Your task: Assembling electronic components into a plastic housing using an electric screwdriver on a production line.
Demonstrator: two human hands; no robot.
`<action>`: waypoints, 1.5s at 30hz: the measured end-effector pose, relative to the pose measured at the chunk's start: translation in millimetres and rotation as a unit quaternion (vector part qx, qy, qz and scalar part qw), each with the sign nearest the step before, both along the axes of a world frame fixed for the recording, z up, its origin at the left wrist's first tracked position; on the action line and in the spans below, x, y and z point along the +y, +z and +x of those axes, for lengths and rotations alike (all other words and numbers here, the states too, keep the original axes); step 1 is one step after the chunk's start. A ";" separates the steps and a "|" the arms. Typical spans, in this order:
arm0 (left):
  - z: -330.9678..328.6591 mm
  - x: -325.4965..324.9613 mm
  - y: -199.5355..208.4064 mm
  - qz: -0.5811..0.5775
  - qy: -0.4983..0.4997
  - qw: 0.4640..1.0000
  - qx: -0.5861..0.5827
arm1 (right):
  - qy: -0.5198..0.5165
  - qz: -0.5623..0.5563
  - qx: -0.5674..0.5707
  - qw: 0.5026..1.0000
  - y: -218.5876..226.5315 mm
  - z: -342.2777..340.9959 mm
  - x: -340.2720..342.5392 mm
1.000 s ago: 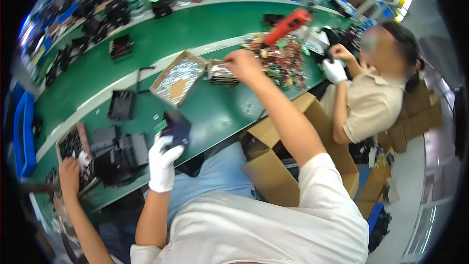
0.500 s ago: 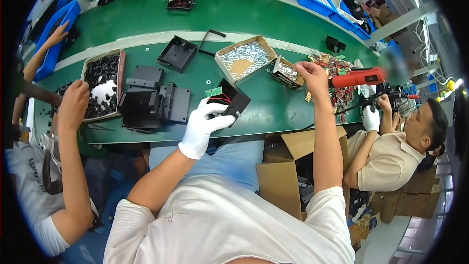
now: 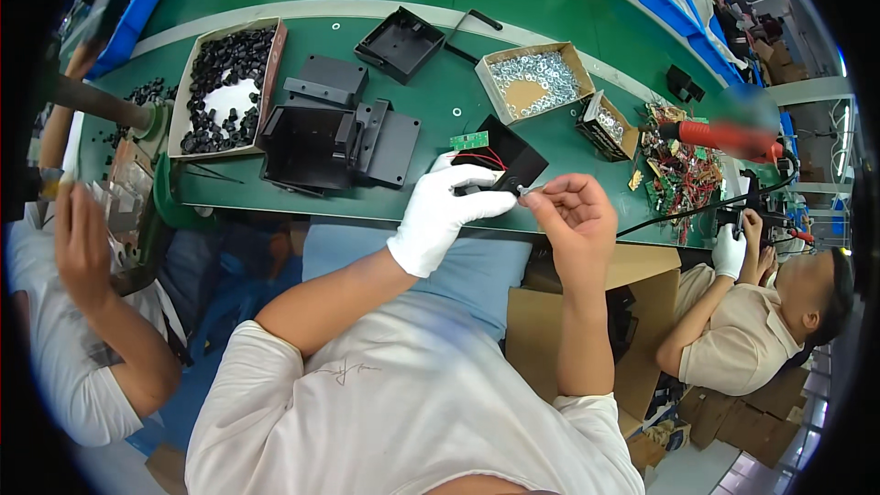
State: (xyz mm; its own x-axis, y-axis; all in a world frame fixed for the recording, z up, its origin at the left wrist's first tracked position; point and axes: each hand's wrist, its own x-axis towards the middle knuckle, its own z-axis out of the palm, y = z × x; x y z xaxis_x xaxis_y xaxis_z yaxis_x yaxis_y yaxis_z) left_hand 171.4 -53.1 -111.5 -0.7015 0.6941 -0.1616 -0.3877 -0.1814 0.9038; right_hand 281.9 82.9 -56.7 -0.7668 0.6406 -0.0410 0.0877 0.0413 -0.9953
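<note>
My left hand (image 3: 440, 215), in a white glove, grips a small open black plastic box (image 3: 521, 154) above the table's front edge. A green circuit board (image 3: 469, 140) on red wires (image 3: 486, 158) hangs out at the box's far left side. My bare right hand (image 3: 579, 227) is at the box's near right corner, thumb and forefinger pinching a small shiny metal piece (image 3: 529, 190) against a round black fitting there. Whether that piece is a screw or a nut is too small to tell.
Left stand a tray of black caps (image 3: 234, 99) and black housings (image 3: 310, 151). Ahead are an open black case (image 3: 401, 44), a washer tray (image 3: 522, 96) and a small hardware box (image 3: 598, 136). Circuit boards (image 3: 680, 174) and a red-handled tool (image 3: 720, 135) lie right. Co-workers sit both sides.
My right hand has come from beside the small hardware box to the black box's corner, bringing a small metal piece. The view has shifted, and the left hand still holds the box.
</note>
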 end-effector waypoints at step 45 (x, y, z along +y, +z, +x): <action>8.3 5.8 2.5 0.004 0.022 0.998 -0.052 | 0.022 0.008 -0.095 0.995 10.3 -0.3 19.7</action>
